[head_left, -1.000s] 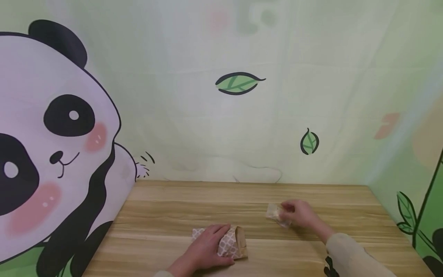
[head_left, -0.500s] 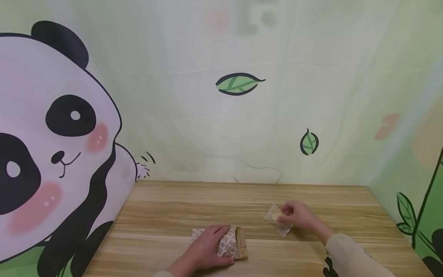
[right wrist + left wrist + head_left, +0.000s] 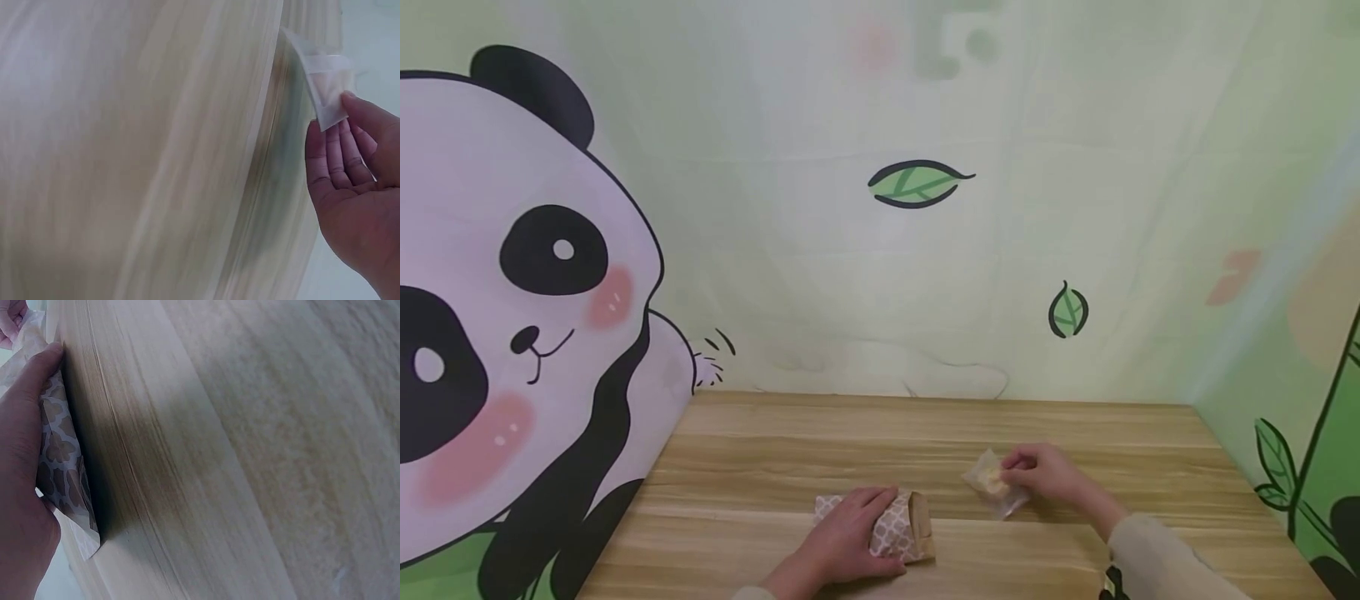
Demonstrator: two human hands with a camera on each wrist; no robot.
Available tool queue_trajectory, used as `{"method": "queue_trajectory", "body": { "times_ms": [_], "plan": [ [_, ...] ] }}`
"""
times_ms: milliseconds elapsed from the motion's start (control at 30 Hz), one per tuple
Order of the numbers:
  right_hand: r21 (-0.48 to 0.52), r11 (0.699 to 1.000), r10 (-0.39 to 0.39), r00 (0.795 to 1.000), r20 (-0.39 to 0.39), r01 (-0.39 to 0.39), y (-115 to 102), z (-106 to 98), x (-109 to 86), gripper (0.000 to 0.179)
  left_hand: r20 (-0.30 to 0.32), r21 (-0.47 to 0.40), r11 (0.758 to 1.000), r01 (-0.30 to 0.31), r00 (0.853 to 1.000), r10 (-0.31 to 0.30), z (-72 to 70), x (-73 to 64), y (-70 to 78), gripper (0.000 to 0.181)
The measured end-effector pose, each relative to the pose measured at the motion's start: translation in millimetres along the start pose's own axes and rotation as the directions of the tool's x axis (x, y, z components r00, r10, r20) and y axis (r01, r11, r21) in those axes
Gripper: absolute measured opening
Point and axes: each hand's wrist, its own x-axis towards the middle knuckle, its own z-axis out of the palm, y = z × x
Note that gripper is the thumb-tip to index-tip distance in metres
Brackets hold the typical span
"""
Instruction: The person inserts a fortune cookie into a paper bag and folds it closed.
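Note:
A brown paper bag [image 3: 897,537] with a white lattice print lies on its side on the wooden table [image 3: 760,450], its mouth toward the right. My left hand [image 3: 850,533] grips it from above, thumb along the near side; the left wrist view shows the bag's patterned side [image 3: 60,444] beneath the palm. Farther right, my right hand [image 3: 1045,473] pinches a small translucent packet [image 3: 988,477] with something pale yellow in it. In the right wrist view the thumb presses the packet's [image 3: 325,78] edge against the fingers. The packet stays apart from the bag's mouth.
A pale green backdrop cloth [image 3: 820,275] stands behind the table, printed with a large panda [image 3: 550,333] on the left and leaves [image 3: 917,183]. The table's back edge [image 3: 940,397] meets this cloth.
My right hand has shifted slightly left and toward me. The packet in it has turned and now shows more of its yellowish content. The left hand and bag have stayed put.

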Motion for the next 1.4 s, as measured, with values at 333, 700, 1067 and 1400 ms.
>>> {"method": "queue_trajectory", "body": {
  "times_ms": [333,700,1067,1400],
  "plan": [
    [0.280,0.960,0.025,1.000,0.007,-0.026,-19.7,34.8,-1.3,0.023,-0.021,-0.019,1.000,0.022,1.000,-0.022,1.8,0.9,0.7,0.103],
    [0.287,0.958,-0.009,1.000,0.001,0.008,-38.9,77.1,-6.5,0.017,-0.038,-0.055,0.997,0.050,0.998,-0.052,3.5,0.5,-0.2,0.106],
    [0.298,0.955,-0.003,1.000,0.011,-0.001,-36.4,72.9,-12.9,0.018,-0.034,-0.065,0.996,0.060,0.997,-0.063,6.1,1.9,1.6,0.107],
    [0.252,0.967,0.008,0.998,0.068,-0.025,-35.5,72.5,-4.1,0.017,-0.048,-0.037,0.999,0.039,0.998,-0.041,9.4,1.5,-0.1,0.107]
  ]
}}
